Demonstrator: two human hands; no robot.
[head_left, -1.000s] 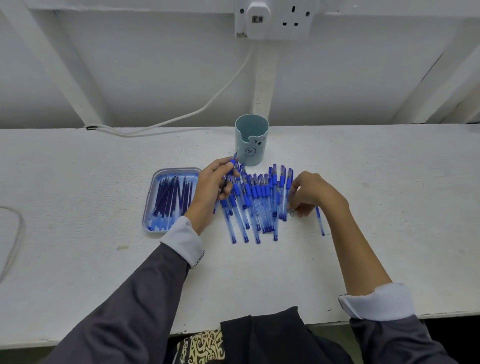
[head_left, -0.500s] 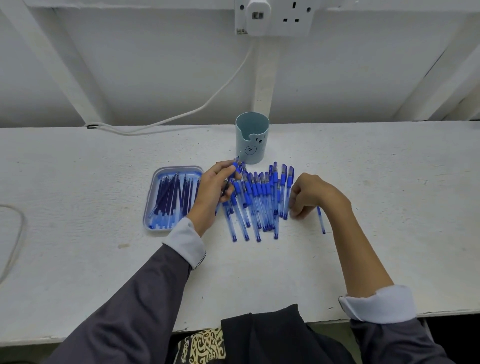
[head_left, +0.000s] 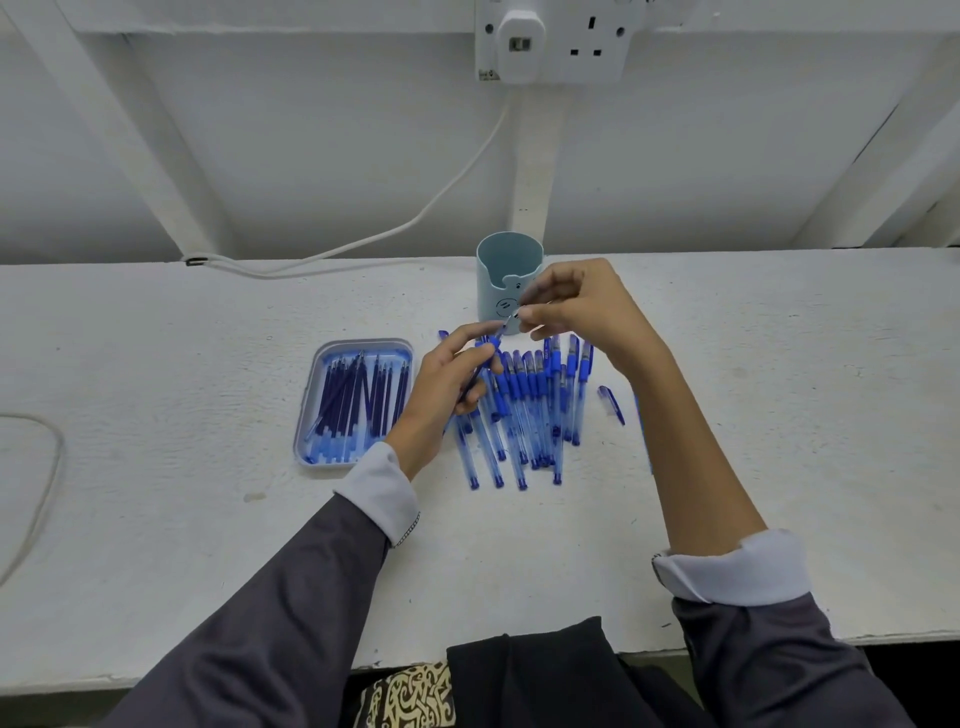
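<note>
The left hand (head_left: 452, 382) is raised a little above the counter (head_left: 208, 519), its fingers curled round a blue pen (head_left: 492, 343) that slants up and to the right out of the fist. The right hand (head_left: 576, 312) is held just beyond it, in front of the pale blue cup (head_left: 506, 260), with thumb and forefinger pinched together on the pen's far end; the part they grip is too small to make out. Under and to the right of the left hand lies a pile of pens (head_left: 535, 410), side by side, running near to far. A loose cap (head_left: 611, 404) lies alone just right of the pile. Left of the left hand sits a shallow tray (head_left: 311, 405) with dark refills (head_left: 358, 400) in it. On the far wall a socket (head_left: 597, 47) carries a plug, and a white cable (head_left: 363, 241) runs down from it to the counter.
</note>
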